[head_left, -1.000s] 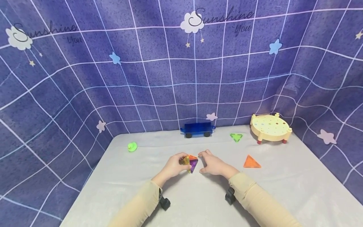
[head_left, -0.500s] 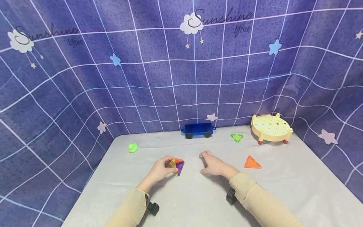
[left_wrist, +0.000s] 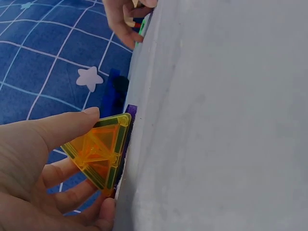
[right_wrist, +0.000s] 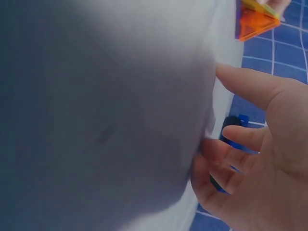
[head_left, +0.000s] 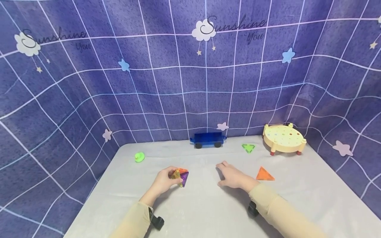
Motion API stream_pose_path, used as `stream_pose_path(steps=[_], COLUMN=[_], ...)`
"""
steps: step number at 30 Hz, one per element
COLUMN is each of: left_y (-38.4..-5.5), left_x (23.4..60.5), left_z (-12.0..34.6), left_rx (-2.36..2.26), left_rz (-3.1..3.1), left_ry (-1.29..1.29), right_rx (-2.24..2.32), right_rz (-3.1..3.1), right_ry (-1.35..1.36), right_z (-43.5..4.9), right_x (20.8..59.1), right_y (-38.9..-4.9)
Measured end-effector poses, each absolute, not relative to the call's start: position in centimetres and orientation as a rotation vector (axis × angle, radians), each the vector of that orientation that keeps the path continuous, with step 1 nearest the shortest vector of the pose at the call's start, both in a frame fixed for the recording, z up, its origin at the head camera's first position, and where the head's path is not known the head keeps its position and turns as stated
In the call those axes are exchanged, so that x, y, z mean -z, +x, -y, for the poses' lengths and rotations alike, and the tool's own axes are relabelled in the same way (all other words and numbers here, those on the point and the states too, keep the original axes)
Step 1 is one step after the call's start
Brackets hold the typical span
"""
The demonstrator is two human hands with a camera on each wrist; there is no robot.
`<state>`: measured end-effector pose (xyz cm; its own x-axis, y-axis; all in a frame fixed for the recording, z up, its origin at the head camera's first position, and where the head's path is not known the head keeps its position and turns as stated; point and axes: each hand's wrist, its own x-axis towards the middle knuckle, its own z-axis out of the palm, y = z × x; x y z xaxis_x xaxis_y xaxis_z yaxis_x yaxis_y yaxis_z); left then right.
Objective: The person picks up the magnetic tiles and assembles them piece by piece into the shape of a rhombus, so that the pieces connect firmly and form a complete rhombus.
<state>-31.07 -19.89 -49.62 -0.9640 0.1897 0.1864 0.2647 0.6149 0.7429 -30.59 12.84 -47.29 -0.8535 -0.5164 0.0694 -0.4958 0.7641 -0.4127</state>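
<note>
Magnetic triangle tiles in yellow, orange and purple stand joined as a small pyramid left of the table's middle. My left hand holds it between thumb and fingers. In the left wrist view the thumb lies along the upper edge of the yellow tile, with the fingers behind and below. My right hand is apart from the pyramid, fingers loosely bent over the tabletop, nothing in its grasp. Right of it lies a flat orange triangle tile. A green triangle tile lies farther back.
Against the curtain at the back stands a blue toy wagon with black wheels. The green toy duck is at the back left. At the back right is a cream round toy table with red feet. Grey cloth covers the work surface.
My left hand has moved left with the tile pyramid, away from my right hand. The right hand has drifted slightly right. The head view has tilted up a little.
</note>
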Motion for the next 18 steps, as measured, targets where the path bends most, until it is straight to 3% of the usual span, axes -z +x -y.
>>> stream_pose_path(steps=[10, 18], left_y=[-31.3, -31.4], left_x=[49.9, 49.8], left_z=[19.9, 19.8], left_rx=[1.302, 1.316], left_rz=[2.72, 2.726], left_ry=[-0.414, -0.397], right_rx=[0.3, 0.235], right_rz=[-3.049, -3.173], right_ry=[-0.826, -0.608], right_z=[-17.3, -21.2], right_x=[47.3, 48.0], right_y=[-28.5, -27.3])
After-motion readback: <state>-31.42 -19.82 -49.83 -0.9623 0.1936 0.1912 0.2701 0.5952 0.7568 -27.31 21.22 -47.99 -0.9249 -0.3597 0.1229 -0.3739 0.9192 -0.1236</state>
